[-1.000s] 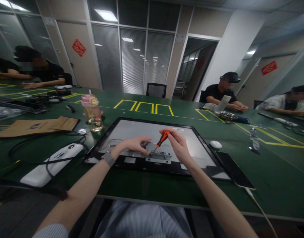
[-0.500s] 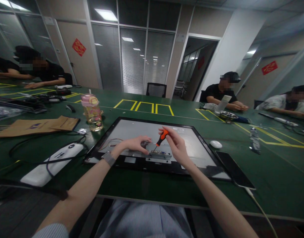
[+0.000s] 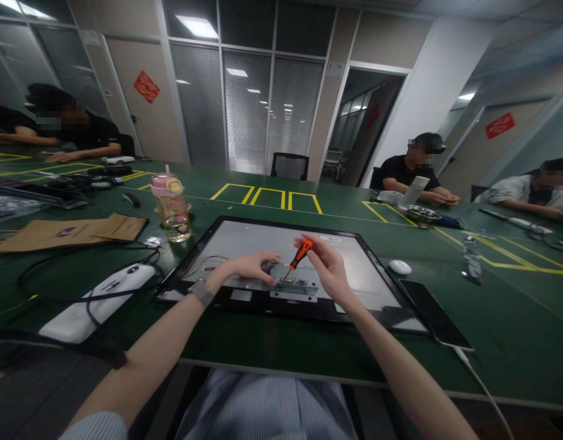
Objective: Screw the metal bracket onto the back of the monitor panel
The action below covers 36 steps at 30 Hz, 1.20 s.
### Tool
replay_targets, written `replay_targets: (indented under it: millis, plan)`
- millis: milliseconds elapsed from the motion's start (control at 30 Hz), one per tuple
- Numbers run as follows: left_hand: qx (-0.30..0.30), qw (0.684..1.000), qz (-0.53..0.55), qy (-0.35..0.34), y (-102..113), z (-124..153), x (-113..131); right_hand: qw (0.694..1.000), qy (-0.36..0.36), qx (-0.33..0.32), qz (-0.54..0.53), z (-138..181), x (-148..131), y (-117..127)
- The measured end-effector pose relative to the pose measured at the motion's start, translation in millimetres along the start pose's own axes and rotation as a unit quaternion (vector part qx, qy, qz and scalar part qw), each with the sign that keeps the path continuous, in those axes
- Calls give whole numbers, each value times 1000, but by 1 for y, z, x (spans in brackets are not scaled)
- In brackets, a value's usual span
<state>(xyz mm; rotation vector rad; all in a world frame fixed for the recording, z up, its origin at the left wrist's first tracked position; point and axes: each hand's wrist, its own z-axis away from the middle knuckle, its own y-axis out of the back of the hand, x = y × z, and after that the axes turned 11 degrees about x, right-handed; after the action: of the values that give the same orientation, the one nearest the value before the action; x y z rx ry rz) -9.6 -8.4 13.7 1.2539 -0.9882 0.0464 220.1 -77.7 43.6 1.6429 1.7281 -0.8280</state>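
A screwdriver (image 3: 302,253) with an orange and black handle is held in my right hand (image 3: 329,269), its fingers closed round the handle. The shaft slants down to the left and its tip meets a metal bracket (image 3: 294,292) with connector ports. My left hand (image 3: 251,267) grips the bracket's left end, thumb in front and fingers bent behind; part of that end is hidden by the hand. Under both hands a flat display panel (image 3: 354,256) with a black frame and grey back lies on the table. Thin wires (image 3: 205,264) run across its left side.
On the left are a white power bank (image 3: 98,305) with black cables, a brown paper bag (image 3: 70,235) and a pink-lidded bottle (image 3: 171,211). A white mouse (image 3: 400,267) and a cabled phone (image 3: 434,311) lie right of the panel. Several people sit farther along the green table (image 3: 263,348).
Almost nothing differs. Both hands keep their places, and the screwdriver stays tilted with its tip at the bracket.
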Motion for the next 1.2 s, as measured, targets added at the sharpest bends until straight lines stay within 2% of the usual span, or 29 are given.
replay_targets:
  millis: [133,367,533,700,867,967,1067,1200]
  plan:
    - [1,1000,-7,2,0,1,1,1000,1,-1,-3,-1,-1,0]
    - [-7,1000,-6,-2,0,0,2,996,-6,84,13,-2,6,0]
    - [-6,1000,-1,-2,0,0,1,995,0,101,13,-2,10,1]
    - [-8,1000,-3,-2,2,0,1,997,-35,60,-18,-3,13,3]
    - [-9,1000,1,2,1,0,0,1000,-10,1,-14,-4,7,5]
    - [-11,1000,-4,10,1,-1,0,999,-19,-22,-32,-4,5,4]
    - [-8,1000,-11,9,1,0,1,1000,-10,10,-6,-2,6,2]
    - [-5,1000,0,-7,1,0,0,993,47,70,79,-1,6,1]
